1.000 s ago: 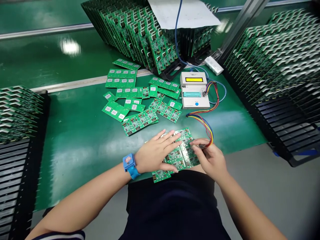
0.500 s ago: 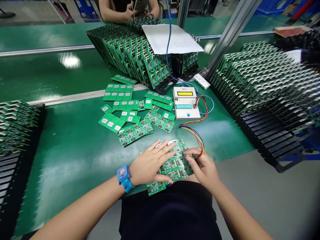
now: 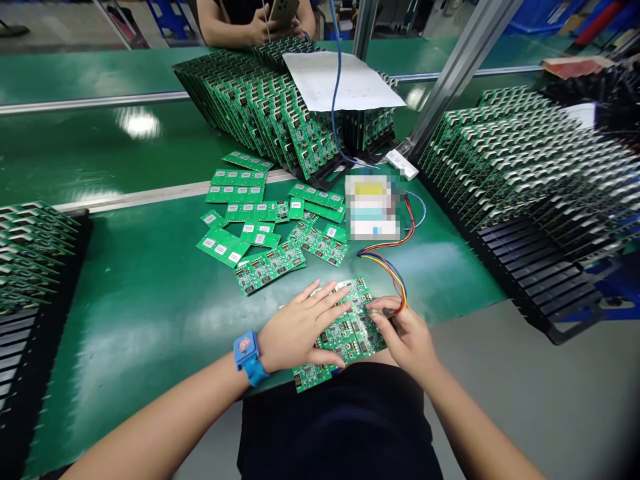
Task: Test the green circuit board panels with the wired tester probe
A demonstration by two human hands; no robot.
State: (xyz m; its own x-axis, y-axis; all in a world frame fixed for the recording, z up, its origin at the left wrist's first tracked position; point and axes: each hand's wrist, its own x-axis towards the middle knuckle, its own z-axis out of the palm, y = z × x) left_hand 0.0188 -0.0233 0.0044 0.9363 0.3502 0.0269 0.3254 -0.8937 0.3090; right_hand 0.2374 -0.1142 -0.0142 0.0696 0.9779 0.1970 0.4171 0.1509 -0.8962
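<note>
A green circuit board panel [image 3: 345, 333] lies at the table's front edge, partly over my lap. My left hand [image 3: 303, 327] rests flat across it with fingers spread; a blue wristband [image 3: 247, 353] is around that wrist. At the panel's right part, my right hand [image 3: 410, 340] pinches the end of a bundle of coloured wires [image 3: 393, 270] against the board. The tip of that wire end is mostly hidden by my fingers. From there the wires run back to a white box [image 3: 373, 217], which appears pixelated.
Loose circuit boards [image 3: 273, 267] lie scattered beyond my hands. Black racks of upright boards stand at the left [image 3: 45, 333], at the back [image 3: 327, 177] and at the right [image 3: 535, 283]. A metal post [image 3: 455, 73] rises at back right. Across the table a person [image 3: 235, 30] holds a phone.
Both hands keep their places on the board. The view has shifted very slightly, and the white box, sharp before, is now pixelated. The person opposite has tilted the phone a little.
</note>
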